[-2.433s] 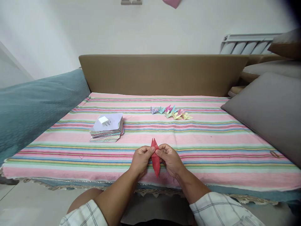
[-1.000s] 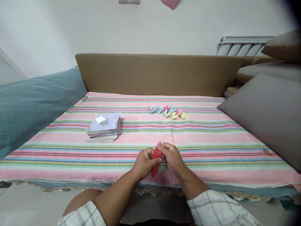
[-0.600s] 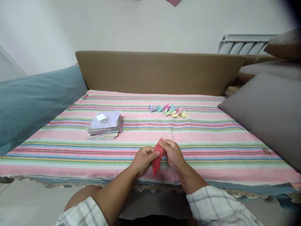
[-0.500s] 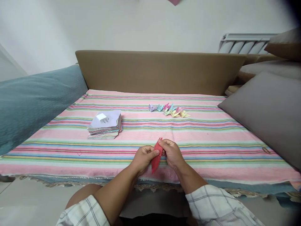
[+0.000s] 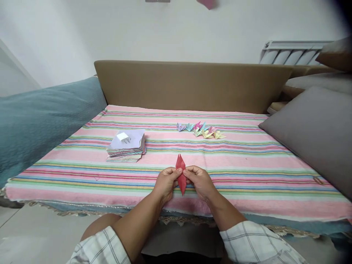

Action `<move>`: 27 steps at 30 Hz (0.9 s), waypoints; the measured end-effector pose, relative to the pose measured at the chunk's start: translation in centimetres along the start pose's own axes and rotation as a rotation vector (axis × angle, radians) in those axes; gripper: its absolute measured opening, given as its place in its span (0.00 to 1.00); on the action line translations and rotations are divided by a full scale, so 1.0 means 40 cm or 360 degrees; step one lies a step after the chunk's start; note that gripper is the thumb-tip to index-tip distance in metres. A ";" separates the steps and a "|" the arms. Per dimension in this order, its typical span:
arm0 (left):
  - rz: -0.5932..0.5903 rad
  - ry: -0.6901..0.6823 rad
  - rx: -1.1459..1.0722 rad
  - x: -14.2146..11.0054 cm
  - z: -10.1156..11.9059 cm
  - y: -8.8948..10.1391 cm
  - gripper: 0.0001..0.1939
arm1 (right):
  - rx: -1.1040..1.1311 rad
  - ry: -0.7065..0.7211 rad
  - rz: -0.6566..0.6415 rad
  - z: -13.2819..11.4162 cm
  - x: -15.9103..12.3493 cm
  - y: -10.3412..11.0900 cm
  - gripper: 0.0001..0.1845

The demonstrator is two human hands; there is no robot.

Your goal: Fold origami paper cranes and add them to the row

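Observation:
A red folded origami paper (image 5: pixel 182 183) stands nearly upright between my two hands, long and narrow, with a split tip at the top and a single point at the bottom. My left hand (image 5: pixel 167 182) pinches its left edge, the thumb lying on the front. From the other side my right hand (image 5: pixel 200 181) grips the right edge in the same way. The fingers behind the paper are partly hidden. Beyond the hands, several folded paper cranes (image 5: pixel 208 134) in purple, blue, pink, green and yellow sit in a cluster on the striped cloth (image 5: pixel 165 146).
Left of the hands lies a stack of coloured paper sheets (image 5: pixel 134 141) with a small white block (image 5: pixel 123 137) on top. A blue cushion (image 5: pixel 49 117) borders the left side, a grey pillow (image 5: pixel 316 128) the right. A small brown loop-like item (image 5: pixel 318 180) rests near that pillow.
The red paper has turned from slanted to nearly upright, and its split upper tip now shows in full. My right thumb has slid down from the top to the paper's middle.

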State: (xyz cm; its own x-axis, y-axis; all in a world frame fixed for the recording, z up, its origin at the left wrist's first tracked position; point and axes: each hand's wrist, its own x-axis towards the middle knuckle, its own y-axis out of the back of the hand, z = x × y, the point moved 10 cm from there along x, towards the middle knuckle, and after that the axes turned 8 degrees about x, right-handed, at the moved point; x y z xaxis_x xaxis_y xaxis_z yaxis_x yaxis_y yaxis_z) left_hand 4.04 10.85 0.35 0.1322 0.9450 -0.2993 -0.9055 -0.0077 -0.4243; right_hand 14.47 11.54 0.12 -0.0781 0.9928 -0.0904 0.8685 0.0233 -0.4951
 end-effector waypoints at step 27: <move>-0.0007 -0.0575 0.0524 -0.021 0.072 -0.009 0.15 | -0.0934 0.0827 0.0144 -0.141 -0.057 -0.023 0.09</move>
State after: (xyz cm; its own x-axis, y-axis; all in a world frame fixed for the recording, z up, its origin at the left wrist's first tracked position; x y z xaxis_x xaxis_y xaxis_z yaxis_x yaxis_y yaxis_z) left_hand 3.09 10.98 3.22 0.0409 0.9983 0.0423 -0.9924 0.0456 -0.1143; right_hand 16.61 9.91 5.67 0.1182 0.9180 0.3785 0.9883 -0.1458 0.0450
